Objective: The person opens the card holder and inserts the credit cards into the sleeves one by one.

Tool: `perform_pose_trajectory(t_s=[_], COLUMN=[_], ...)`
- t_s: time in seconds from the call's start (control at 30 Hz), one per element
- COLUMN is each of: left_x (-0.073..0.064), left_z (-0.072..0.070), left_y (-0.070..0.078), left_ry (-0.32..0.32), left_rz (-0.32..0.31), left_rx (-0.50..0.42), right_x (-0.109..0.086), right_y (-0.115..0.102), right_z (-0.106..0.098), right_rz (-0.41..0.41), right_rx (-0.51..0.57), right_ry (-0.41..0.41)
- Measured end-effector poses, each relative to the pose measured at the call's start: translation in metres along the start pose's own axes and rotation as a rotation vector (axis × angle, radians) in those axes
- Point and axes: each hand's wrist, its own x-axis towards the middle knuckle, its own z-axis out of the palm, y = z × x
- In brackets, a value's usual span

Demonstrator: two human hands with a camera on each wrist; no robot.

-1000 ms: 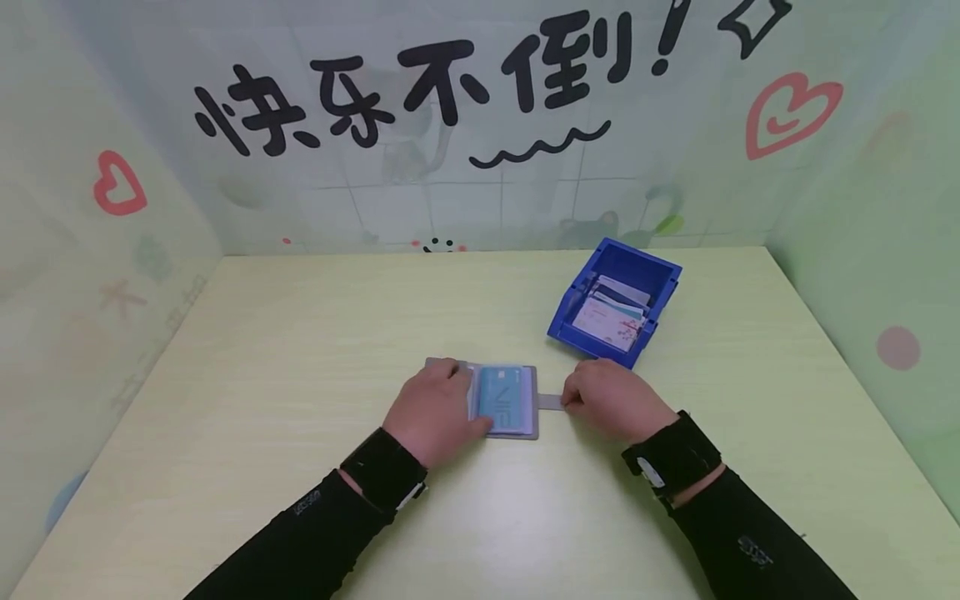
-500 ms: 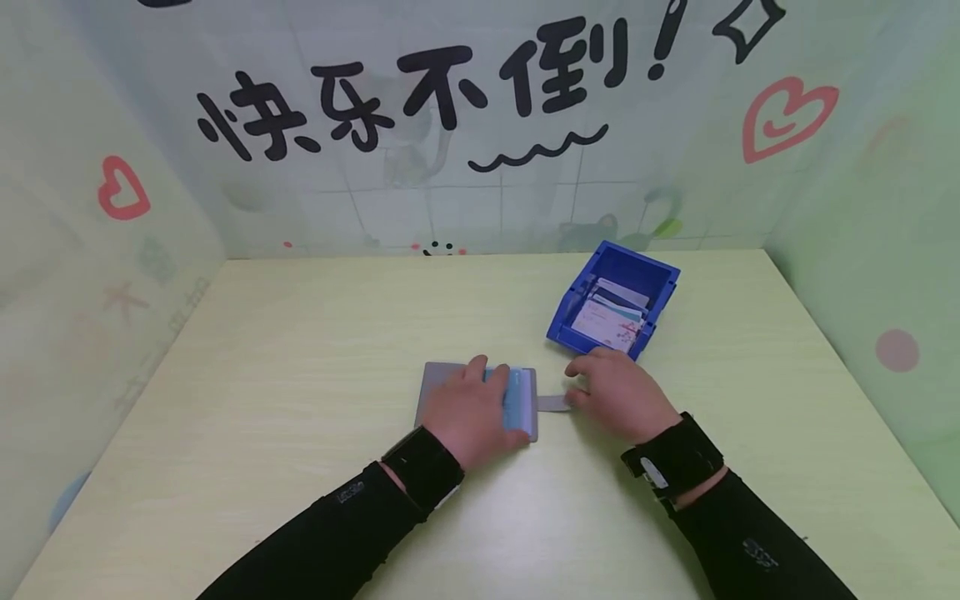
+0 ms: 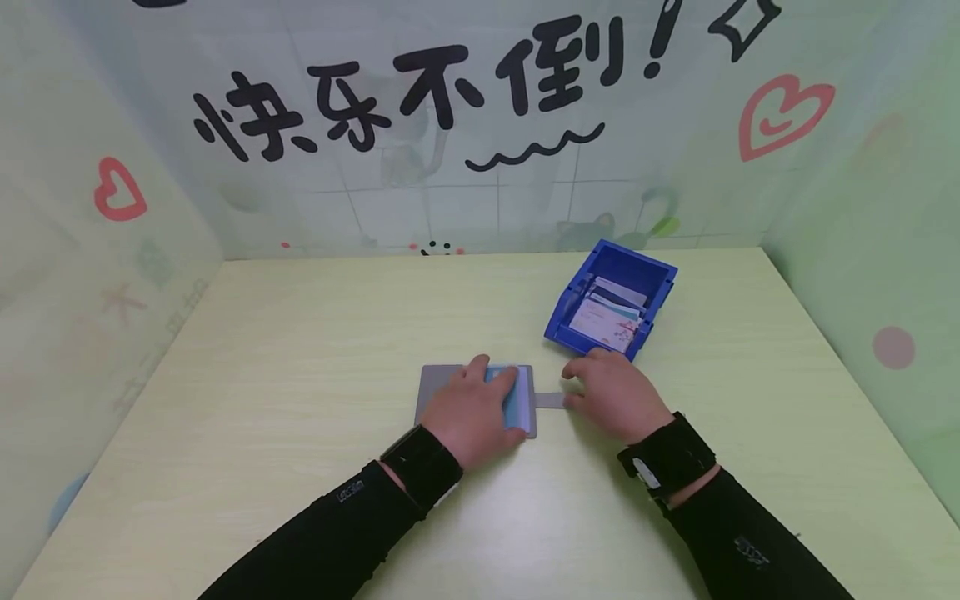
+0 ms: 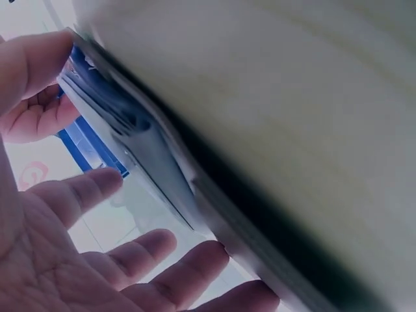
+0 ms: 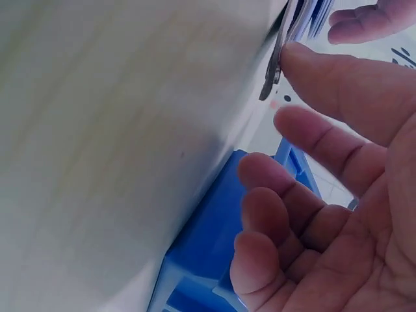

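Observation:
A grey card holder (image 3: 435,382) lies spread flat on the table, with pale sleeves and a blue card (image 3: 514,408) on its right side. My left hand (image 3: 471,421) rests across its middle, fingers apart and thumb at the lower right edge. In the left wrist view, straight fingertips touch the cover (image 4: 224,224) and the sleeves stand in a fold beside it. A short grey strap (image 3: 550,400) sticks out to the right. My right hand (image 3: 617,398) has its thumb on the strap's end, the index finger apart from it and the other fingers loosely bent.
Behind my right hand a blue plastic bin (image 3: 633,262) holds several cards (image 3: 606,323). The pale wooden table (image 3: 315,333) is bounded by printed panels at the back (image 3: 450,208) and both sides.
My left hand has shifted right from the holder's left part over its middle, covering most of the blue card. The right fingers have loosened from their pinch on the strap.

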Motion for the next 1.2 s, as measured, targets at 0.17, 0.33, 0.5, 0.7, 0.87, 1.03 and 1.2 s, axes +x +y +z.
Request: perform_pose_trajectory(t_s=[0.17,0.33,0.5,0.7,0.87,1.03,1.2], left_x=[0.0006,0.0004,-0.0010,-0.0012,-0.0006,-0.0009,-0.0010], left_z=[0.0004,0.0015,0.0015,0.0002,-0.0007,-0.0017,-0.0027], left_y=[-0.0017,-0.0019,-0.0017,-0.0016,-0.0019,-0.0035,-0.0067], left_ry=[-0.006,-0.023,-0.033,-0.027,-0.031,-0.011,-0.001], left_rz=[0.022,0.042,0.070,0.073,0.072,0.071,0.092], left_rx=[0.008,0.040,0.075,0.064,0.053,0.025,0.010], right_x=[-0.0001,0.0000,0.0001,-0.0009,-0.0015,-0.0015,-0.0016], right_y=[0.0009,0.0014,0.0007,-0.0009,-0.0018,-0.0017,-0.0023], right_z=[0.0001,0.0004,0.0006,-0.0003,-0.0012,-0.0014,-0.0016], right_rz=[-0.088,-0.116,-0.105,-0.102,-0.095,-0.090,-0.088], right_rx=[-0.001,-0.007,-0.002,-0.013,-0.005,0.004,-0.001], right_ry=[0.014,0.005,-0.016,-0.021,-0.031,-0.032,-0.039])
